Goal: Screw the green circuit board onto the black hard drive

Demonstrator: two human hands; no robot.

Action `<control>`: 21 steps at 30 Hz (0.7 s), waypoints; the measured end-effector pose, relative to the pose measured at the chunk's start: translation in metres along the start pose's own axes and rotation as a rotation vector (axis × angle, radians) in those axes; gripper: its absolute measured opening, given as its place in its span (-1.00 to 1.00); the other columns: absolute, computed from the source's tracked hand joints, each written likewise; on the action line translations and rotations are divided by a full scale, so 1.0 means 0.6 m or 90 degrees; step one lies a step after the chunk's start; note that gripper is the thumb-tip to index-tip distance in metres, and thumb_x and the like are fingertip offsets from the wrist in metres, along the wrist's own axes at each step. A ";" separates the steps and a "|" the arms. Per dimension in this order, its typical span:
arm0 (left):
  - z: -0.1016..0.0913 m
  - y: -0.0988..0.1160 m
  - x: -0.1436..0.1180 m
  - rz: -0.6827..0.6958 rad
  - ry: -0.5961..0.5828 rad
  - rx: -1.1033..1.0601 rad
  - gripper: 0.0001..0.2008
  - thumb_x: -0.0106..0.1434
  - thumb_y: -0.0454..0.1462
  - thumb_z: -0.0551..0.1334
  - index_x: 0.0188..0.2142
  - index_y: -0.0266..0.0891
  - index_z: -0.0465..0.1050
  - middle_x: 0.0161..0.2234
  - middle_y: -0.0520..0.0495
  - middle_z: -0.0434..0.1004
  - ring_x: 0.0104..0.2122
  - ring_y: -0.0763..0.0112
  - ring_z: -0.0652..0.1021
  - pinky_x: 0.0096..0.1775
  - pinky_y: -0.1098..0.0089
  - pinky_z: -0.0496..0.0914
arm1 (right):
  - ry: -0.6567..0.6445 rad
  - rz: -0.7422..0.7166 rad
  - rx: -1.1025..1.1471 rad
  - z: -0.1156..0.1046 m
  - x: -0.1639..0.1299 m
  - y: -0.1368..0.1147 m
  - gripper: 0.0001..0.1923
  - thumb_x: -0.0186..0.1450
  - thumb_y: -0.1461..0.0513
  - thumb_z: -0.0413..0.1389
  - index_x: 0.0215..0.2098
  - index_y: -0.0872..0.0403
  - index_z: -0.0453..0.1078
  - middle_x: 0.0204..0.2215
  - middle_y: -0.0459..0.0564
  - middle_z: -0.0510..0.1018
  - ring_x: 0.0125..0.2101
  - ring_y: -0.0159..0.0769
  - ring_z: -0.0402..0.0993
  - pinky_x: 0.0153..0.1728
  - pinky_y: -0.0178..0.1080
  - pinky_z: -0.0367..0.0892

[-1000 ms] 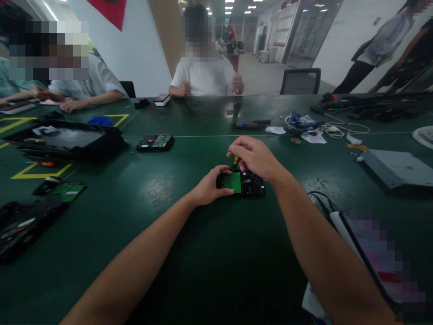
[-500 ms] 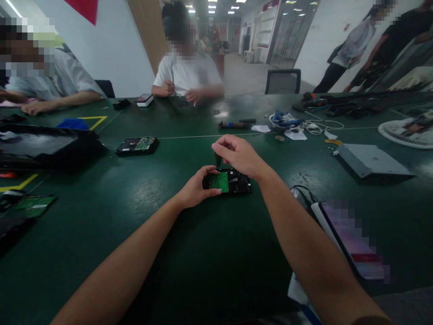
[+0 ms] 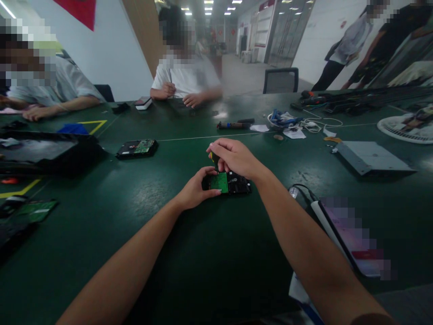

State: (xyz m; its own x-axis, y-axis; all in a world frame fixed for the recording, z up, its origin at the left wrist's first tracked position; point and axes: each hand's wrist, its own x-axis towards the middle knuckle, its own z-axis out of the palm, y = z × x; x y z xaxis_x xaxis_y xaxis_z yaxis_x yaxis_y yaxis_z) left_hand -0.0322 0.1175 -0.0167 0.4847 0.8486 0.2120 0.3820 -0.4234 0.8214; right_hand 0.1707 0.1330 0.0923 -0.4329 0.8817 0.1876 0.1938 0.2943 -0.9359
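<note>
A black hard drive (image 3: 237, 184) with a green circuit board (image 3: 220, 182) facing up lies on the dark green table (image 3: 216, 253). My left hand (image 3: 195, 189) grips its left end, thumb and fingers around the edge. My right hand (image 3: 235, 158) is closed around a screwdriver with a yellow and black handle (image 3: 214, 158), held upright over the drive. The tool's tip is hidden behind my fingers.
A second hard drive (image 3: 137, 148) lies to the left, a black tray (image 3: 47, 151) further left. A grey metal box (image 3: 370, 158), cables (image 3: 297, 122) and a phone (image 3: 352, 239) are at the right. Two people sit across the table; others stand at the back right.
The view has shifted a little to the right. My right hand has come down slightly over the drive, and the screwdriver handle shows again. My left hand stays on the drive.
</note>
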 end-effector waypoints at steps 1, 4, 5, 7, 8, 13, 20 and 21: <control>0.000 0.001 0.000 -0.002 0.002 0.001 -0.24 0.19 -0.13 0.47 0.30 -0.09 0.21 0.21 -0.17 0.43 0.22 0.08 0.47 0.27 -0.02 0.33 | -0.007 0.008 0.010 0.000 0.001 0.001 -0.70 0.49 0.01 0.03 -0.13 0.03 0.45 -0.44 -0.10 0.52 -0.55 -0.42 0.43 -0.53 -0.33 0.31; 0.000 0.003 0.000 -0.004 0.002 -0.006 -0.23 0.18 -0.14 0.47 0.30 -0.11 0.21 0.20 -0.18 0.43 0.22 0.08 0.46 0.29 -0.02 0.31 | -0.015 -0.004 0.003 -0.003 0.001 0.000 -0.73 0.48 0.05 0.04 -0.06 0.02 0.46 -0.48 -0.12 0.48 -0.52 -0.39 0.43 -0.51 -0.32 0.32; 0.000 0.002 0.000 -0.005 0.001 -0.011 -0.23 0.18 -0.14 0.47 0.30 -0.11 0.20 0.20 -0.18 0.44 0.22 0.09 0.46 0.29 -0.02 0.31 | -0.008 -0.017 -0.014 -0.004 0.000 -0.001 -0.74 0.47 0.04 0.07 -0.09 0.03 0.46 -0.45 -0.11 0.49 -0.51 -0.39 0.43 -0.50 -0.31 0.32; 0.000 0.000 0.000 -0.004 0.001 -0.018 -0.22 0.18 -0.14 0.47 0.31 -0.12 0.19 0.20 -0.18 0.44 0.22 0.10 0.46 0.30 -0.01 0.30 | 0.016 -0.034 -0.051 -0.004 -0.001 -0.001 -0.71 0.42 -0.01 0.14 -0.17 0.04 0.46 -0.36 -0.07 0.53 -0.47 -0.39 0.42 -0.46 -0.30 0.33; 0.000 -0.001 0.000 -0.003 0.000 -0.017 -0.21 0.18 -0.14 0.48 0.31 -0.12 0.19 0.20 -0.18 0.44 0.23 0.10 0.46 0.30 -0.01 0.30 | 0.032 -0.033 -0.064 -0.004 -0.001 -0.001 -0.69 0.40 -0.03 0.16 -0.19 0.04 0.44 -0.32 -0.05 0.56 -0.45 -0.39 0.43 -0.45 -0.29 0.35; -0.001 -0.003 0.001 -0.005 -0.006 -0.014 -0.18 0.18 -0.13 0.48 0.33 -0.10 0.16 0.21 -0.20 0.43 0.24 0.06 0.45 0.30 -0.07 0.29 | 0.071 0.003 -0.058 0.002 0.001 0.008 -0.64 0.36 -0.08 0.19 -0.16 0.02 0.37 -0.22 0.01 0.60 -0.41 -0.34 0.47 -0.42 -0.25 0.39; -0.001 0.004 0.000 -0.008 0.001 -0.008 -0.20 0.17 -0.11 0.48 0.31 -0.12 0.18 0.21 -0.20 0.43 0.23 0.05 0.46 0.28 -0.05 0.32 | 0.045 -0.031 -0.096 -0.004 0.000 0.007 -0.70 0.31 0.09 0.26 -0.04 0.01 0.45 -0.10 0.02 0.57 -0.21 -0.24 0.52 -0.27 -0.20 0.45; -0.002 0.005 0.000 -0.010 0.001 -0.007 -0.20 0.17 -0.11 0.48 0.32 -0.12 0.18 0.21 -0.20 0.44 0.23 0.05 0.47 0.28 -0.05 0.33 | 0.047 -0.040 -0.092 -0.007 -0.001 0.004 -0.71 0.31 0.09 0.26 -0.04 0.01 0.47 -0.11 0.02 0.57 -0.20 -0.23 0.52 -0.25 -0.20 0.45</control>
State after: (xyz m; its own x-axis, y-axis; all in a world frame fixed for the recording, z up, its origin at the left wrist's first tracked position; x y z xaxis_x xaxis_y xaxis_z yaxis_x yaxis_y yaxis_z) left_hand -0.0319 0.1165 -0.0135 0.4770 0.8559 0.1997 0.3808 -0.4061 0.8307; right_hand 0.1749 0.1347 0.0911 -0.3833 0.8829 0.2712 0.2954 0.3954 -0.8697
